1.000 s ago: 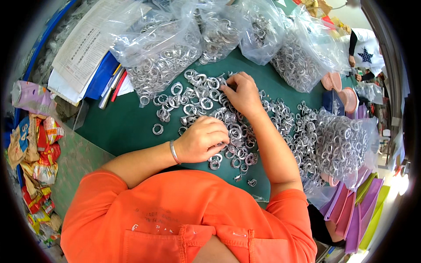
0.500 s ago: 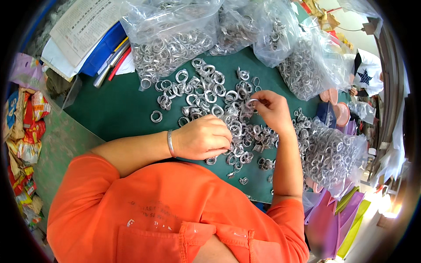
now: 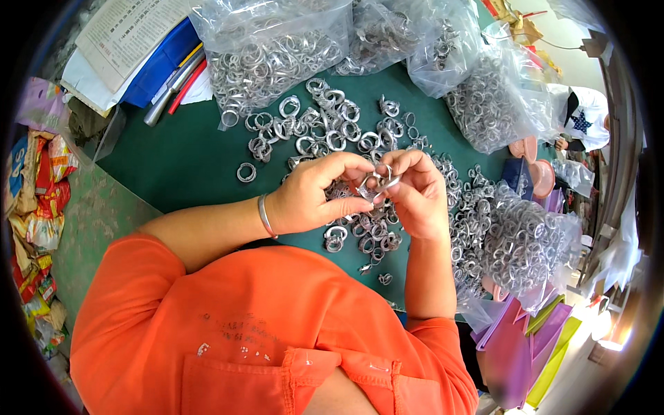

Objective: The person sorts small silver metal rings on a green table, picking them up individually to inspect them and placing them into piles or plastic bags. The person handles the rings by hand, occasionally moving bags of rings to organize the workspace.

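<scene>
Both my hands meet above a spread of silver metal rings (image 3: 324, 123) on the dark green table (image 3: 200, 152). Between thumb and fingers, my left hand (image 3: 319, 188) pinches a silver ring (image 3: 366, 188). My right hand (image 3: 419, 195) grips another silver ring (image 3: 389, 184), its band against the first one. The fingers partly cover both rings, so their exact shape is hard to make out. Loose rings (image 3: 373, 232) lie beneath and around the hands, and one pair of rings (image 3: 246, 172) rests apart on the left.
Clear plastic bags of rings (image 3: 277, 66) line the table's far side, with another bag (image 3: 526, 238) at the right. A blue tray (image 3: 162, 66) with papers and pens stands far left. Purple bins (image 3: 508, 339) are at lower right; a person (image 3: 584, 117) is in the right background.
My right hand has come left and down from the pile, bringing a ring. My left hand has lifted off the rings, and the hands now meet.
</scene>
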Demonstrator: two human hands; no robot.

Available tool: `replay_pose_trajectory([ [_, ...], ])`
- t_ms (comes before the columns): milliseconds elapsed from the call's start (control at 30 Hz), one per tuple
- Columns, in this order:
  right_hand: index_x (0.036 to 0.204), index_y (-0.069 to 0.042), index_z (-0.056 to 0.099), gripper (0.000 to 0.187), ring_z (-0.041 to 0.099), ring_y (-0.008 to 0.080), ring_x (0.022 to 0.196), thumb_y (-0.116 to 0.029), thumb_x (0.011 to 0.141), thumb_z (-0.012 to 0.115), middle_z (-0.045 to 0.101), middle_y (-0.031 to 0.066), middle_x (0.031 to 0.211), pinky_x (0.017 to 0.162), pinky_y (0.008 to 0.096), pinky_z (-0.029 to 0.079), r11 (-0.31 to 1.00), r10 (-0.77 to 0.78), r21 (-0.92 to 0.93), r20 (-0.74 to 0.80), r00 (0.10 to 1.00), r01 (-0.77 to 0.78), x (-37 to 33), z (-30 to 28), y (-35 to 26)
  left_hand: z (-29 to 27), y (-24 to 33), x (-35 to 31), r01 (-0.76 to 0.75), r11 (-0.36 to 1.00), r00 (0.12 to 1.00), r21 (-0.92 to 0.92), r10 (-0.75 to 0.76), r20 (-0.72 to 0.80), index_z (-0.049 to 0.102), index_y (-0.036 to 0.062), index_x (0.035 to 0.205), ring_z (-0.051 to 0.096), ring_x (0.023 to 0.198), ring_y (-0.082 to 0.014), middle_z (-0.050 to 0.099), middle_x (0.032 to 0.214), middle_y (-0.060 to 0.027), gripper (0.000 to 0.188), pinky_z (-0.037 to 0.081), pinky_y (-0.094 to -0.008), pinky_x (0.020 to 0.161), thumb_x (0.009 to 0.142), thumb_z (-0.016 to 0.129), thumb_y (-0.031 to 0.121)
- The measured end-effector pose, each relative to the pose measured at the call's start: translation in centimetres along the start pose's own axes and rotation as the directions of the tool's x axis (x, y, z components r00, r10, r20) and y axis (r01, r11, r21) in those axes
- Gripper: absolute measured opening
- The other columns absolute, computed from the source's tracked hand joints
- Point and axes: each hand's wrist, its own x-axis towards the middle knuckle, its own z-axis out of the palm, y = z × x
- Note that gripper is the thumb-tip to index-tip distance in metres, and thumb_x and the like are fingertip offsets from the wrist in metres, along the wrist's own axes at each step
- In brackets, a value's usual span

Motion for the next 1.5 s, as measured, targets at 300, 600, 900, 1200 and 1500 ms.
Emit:
replay_pose_trajectory([
  [300, 0.098, -0.004, 0.052, 0.037, 0.061, 0.0219, 0.103, 0.013, 0.072, 0.072, 0.055, 0.0123, 0.108, 0.086, 0.0351, 0.054, 0.981, -0.193, 0.004, -0.059, 0.980, 0.193, -1.4, 0.7, 1.7, 0.3, 0.0, -0.1, 0.092, 0.972, 0.995, -0.215, -0.099, -0.022, 0.056, -0.0008, 0.112, 0.065, 0.091, -0.0151, 0.061, 0.106, -0.0084, 0.037, 0.055, -0.0293, 0.078, 0.081, 0.073, 0.006],
  [600, 0.108, 0.000, 0.053, 0.039, 0.061, 0.0173, 0.097, 0.010, 0.075, 0.072, 0.064, 0.0127, 0.105, 0.083, 0.0306, 0.052, 0.929, -0.321, -0.271, -0.246, 0.914, 0.253, -2.4, 2.1, 2.3, 0.3, -0.7, 0.0, 0.009, 0.985, 1.000, -0.170, -0.013, -0.022, 0.056, -0.0025, 0.119, 0.063, 0.093, -0.0153, 0.055, 0.113, -0.0105, 0.045, 0.057, -0.0279, 0.077, 0.077, 0.073, -0.002],
  [900, 0.103, 0.001, 0.061, 0.031, 0.061, 0.0191, 0.087, 0.009, 0.075, 0.072, 0.065, 0.0089, 0.097, 0.077, 0.0307, 0.050, 0.771, -0.504, -0.518, -0.139, 0.853, 0.371, -2.7, 2.0, 3.0, 0.3, 0.1, 0.3, 0.020, 0.999, 0.999, 0.025, -0.019, -0.043, 0.062, -0.0017, 0.110, 0.063, 0.080, -0.0125, 0.060, 0.098, -0.0083, 0.043, 0.056, -0.0251, 0.069, 0.071, 0.078, 0.004],
  [1200, 0.102, 0.001, 0.061, 0.031, 0.062, 0.0167, 0.089, 0.011, 0.075, 0.072, 0.065, 0.0086, 0.089, 0.079, 0.0269, 0.051, 0.911, -0.412, -0.177, -0.356, 0.839, 0.373, -3.1, 3.1, 3.4, 0.1, 0.3, 0.5, -0.025, 0.999, 1.000, 0.023, 0.025, -0.019, 0.062, -0.0010, 0.107, 0.063, 0.080, -0.0095, 0.060, 0.096, -0.0067, 0.041, 0.055, -0.0223, 0.066, 0.070, 0.079, 0.005],
  [1500, 0.102, 0.005, 0.063, 0.025, 0.055, 0.0126, 0.087, 0.009, 0.078, 0.070, 0.061, 0.0061, 0.091, 0.073, 0.0231, 0.047, 0.780, -0.542, -0.479, -0.197, 0.817, 0.402, -3.5, 2.2, 3.9, 0.2, 0.5, 0.1, 0.314, 0.911, 0.949, -0.268, -0.304, 0.078, 0.061, -0.0006, 0.101, 0.062, 0.070, -0.0072, 0.059, 0.082, -0.0044, 0.035, 0.052, -0.0200, 0.060, 0.071, 0.077, 0.005],
])
